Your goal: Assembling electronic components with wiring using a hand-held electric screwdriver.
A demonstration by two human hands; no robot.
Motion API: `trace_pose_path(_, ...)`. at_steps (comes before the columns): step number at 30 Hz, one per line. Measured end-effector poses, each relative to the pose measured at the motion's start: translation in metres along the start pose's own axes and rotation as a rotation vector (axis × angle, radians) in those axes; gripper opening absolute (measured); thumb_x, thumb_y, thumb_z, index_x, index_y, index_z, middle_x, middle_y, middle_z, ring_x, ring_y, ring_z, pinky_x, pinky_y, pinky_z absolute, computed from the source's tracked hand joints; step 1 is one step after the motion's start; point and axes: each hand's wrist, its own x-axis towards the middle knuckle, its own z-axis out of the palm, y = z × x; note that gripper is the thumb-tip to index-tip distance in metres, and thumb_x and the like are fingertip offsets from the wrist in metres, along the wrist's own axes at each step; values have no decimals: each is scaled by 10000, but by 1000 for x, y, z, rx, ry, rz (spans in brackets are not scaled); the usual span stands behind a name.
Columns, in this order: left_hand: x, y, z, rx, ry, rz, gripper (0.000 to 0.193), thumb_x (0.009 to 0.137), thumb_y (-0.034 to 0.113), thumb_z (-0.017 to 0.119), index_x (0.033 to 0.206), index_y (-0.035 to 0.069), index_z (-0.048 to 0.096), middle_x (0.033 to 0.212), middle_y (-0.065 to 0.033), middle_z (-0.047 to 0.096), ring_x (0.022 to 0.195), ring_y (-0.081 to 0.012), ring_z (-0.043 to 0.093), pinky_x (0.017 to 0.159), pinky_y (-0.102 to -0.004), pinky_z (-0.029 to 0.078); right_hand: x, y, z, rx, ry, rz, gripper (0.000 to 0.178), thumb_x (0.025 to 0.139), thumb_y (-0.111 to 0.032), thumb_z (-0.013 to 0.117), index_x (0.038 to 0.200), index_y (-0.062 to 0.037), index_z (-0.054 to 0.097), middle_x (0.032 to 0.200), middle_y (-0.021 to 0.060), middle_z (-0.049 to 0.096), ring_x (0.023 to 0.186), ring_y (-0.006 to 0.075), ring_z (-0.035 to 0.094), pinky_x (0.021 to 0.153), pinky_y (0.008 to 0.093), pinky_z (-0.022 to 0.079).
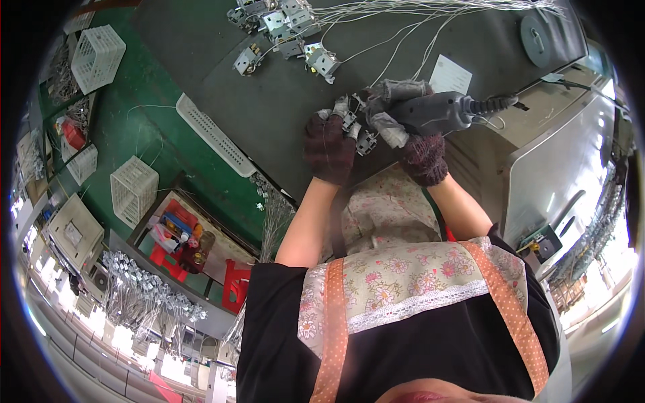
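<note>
My right hand (420, 151), in a dark knitted glove with grey wrapped fingertips, is closed round a dark grey corded electric screwdriver (430, 113). The tool lies sideways, its tip toward my left hand. My left hand (329, 148), gloved the same way, grips a small metal bracket assembly (349, 121) near the tool's tip. Just below the tool, between my hands, is another small metal part (366, 142); whether it belongs to the same assembly I cannot tell. Where the tip meets the metal is hidden by fingers.
Several metal assemblies (289, 30) with long white wires (403, 10) lie at the table's far side. A paper card (451, 75) and a round grey disc (535, 41) are to the right. A white perforated basket (213, 134) stands against the dark table's (222, 80) left edge.
</note>
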Motion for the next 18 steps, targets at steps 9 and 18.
trace_pose_path(9,3,0,6,-15,24,-37,384,639,167,778,988,82,643,1045,-139,583,968,-354,563,821,-456,489,6,-3,-2,-613,31,-98,418,794,92,664,1156,-34,495,1083,124,595,993,225,618,870,353,532)
trace_pose_path(18,-3,-20,7,47,-132,-9,370,775,263,670,1103,96,626,1090,-151,579,1002,-325,550,856,-429,468,-3,-5,5,-526,76,-84,226,854,-4,618,1075,-32,583,1041,118,630,956,215,633,849,323,530)
